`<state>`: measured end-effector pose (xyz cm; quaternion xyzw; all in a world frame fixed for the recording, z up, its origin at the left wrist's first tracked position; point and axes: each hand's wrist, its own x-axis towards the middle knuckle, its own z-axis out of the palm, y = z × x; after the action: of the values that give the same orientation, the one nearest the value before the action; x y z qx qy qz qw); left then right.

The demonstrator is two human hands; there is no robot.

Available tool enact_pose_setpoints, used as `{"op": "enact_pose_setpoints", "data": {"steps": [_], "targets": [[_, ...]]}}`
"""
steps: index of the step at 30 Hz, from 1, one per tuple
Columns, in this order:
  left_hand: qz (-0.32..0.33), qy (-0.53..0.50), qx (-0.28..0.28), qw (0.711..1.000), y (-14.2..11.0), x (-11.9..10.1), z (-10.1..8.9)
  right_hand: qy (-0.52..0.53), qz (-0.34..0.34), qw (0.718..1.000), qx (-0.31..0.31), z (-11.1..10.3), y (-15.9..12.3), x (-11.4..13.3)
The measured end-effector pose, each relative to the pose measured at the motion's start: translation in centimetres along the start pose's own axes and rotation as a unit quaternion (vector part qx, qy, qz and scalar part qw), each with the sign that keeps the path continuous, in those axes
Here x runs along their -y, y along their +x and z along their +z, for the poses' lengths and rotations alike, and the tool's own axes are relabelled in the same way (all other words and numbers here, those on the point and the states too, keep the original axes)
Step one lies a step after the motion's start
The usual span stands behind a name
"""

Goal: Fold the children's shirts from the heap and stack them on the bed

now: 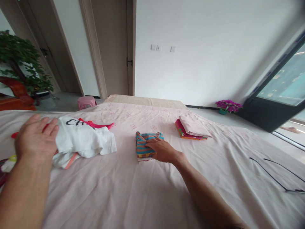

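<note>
The right hand (166, 152) lies palm down, its fingers (154, 142) nearly straight and together, resting on top of a small folded garment with blue and brown-orange stripes (140, 146). They press flat on the cloth rather than gripping it; the thumb is hard to make out. Under these fingers the striped garment sits as a neat rectangle, its collar edge on the far side, a yellowish patterned band and a white layer showing on the near side.

The left hand (35, 140) is turned palm up, its fingers loosely spread and slightly bent, with nothing in their hold. Just to the right of those fingers lies a rumpled white T-shirt with black lettering (83, 140); whether they touch it cannot be told. A bright red piece of clothing (105, 125) pokes out behind the shirt, and a white garment with a coral-coloured edge (65, 161) shows beneath its near side.

Beyond and to the right of the right fingers, well apart from them, is a squared stack of folded cloths, pale pink on top with red and orange layers below (194, 128). Farther right and nearer lie thin black-framed eyeglasses (287, 190). All rest on a pale pink flowered sheet (152, 197) that spreads beneath both hands.
</note>
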<state>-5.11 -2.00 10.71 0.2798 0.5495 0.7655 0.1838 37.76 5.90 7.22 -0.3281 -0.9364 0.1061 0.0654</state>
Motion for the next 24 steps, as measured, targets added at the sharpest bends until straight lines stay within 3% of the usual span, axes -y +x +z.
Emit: {"op": "enact_pose_setpoints", "data": {"steps": [3,6,9,11,13,15,17,19,22,24], "targets": [[-0.084,-0.063,0.011,0.994,-1.7,-0.5,2.8,-0.015,0.066,0.997,-0.04,0.0,0.3,0.0],[-0.104,-0.074,0.085,0.988,-3.4,-0.3,4.7,0.011,0.148,0.983,-0.113,-0.3,0.6,-0.8],[-0.133,-0.025,0.178,0.975,-5.4,0.7,6.0,0.066,0.19,0.953,-0.224,-0.4,0.8,-1.3],[-0.208,0.036,0.295,0.932,-7.2,1.5,7.0,0.114,0.191,0.929,-0.295,-0.3,0.8,-0.8],[-0.31,0.053,0.403,0.859,-9.3,2.2,8.2,0.17,0.152,0.917,-0.329,-0.3,0.8,0.4],[-0.396,0.008,0.459,0.795,-11.3,3.0,9.4,0.233,0.058,0.928,-0.283,-0.2,0.6,2.0],[-0.44,-0.058,0.465,0.766,-13.1,3.9,10.3,0.284,-0.05,0.939,-0.189,-0.1,0.5,3.4],[-0.445,-0.094,0.441,0.774,-14.3,4.6,10.7,0.302,-0.082,0.938,-0.151,0.2,0.6,3.9],[-0.418,-0.089,0.411,0.806,-15.3,5.4,10.5,0.283,0.035,0.928,-0.238,1.2,1.0,2.8],[-0.391,-0.081,0.428,0.811,-15.6,5.2,10.4,0.307,0.118,0.907,-0.262,2.0,1.4,1.5]]}}
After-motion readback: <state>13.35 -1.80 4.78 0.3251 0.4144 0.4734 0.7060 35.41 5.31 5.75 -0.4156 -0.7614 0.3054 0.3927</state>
